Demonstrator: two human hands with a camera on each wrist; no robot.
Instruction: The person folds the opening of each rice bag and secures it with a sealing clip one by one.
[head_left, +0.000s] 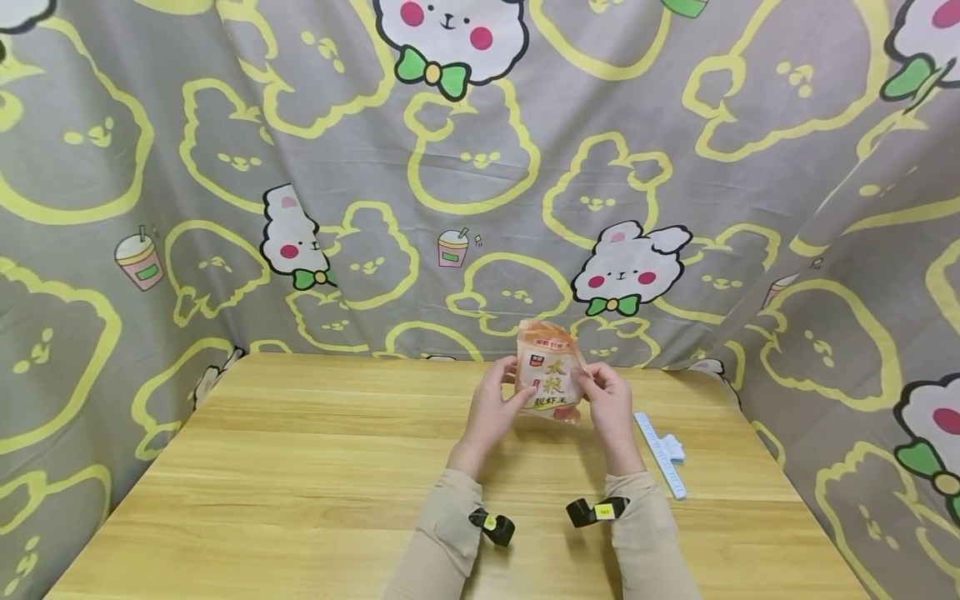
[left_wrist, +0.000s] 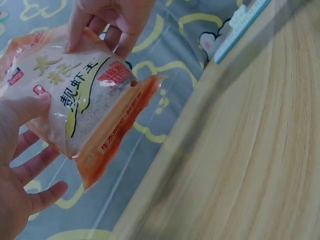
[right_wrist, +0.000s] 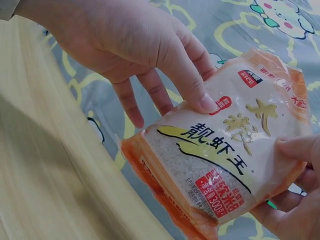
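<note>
Both hands hold up a small orange and cream plastic bag of rice [head_left: 551, 379] above the far part of the table, its printed front toward the head camera. The left hand [head_left: 491, 408] grips its left side, thumb pressed on the front near a small red label; in the left wrist view the left fingers [left_wrist: 42, 200] spread out beneath. On the opposite side, the right hand [head_left: 611, 408] pinches the edge, thumb on the front and fingers behind. Through a clear window low on the bag, white grains [right_wrist: 172, 152] show. The orange bottom seal [right_wrist: 165, 192] hangs free.
On the wooden table [head_left: 300, 467], right of the right forearm, lies a light blue bag-sealing clip [head_left: 660, 457]. A grey patterned curtain [head_left: 360, 167] stands close behind the table and along its sides. Each wrist wears a black camera strap.
</note>
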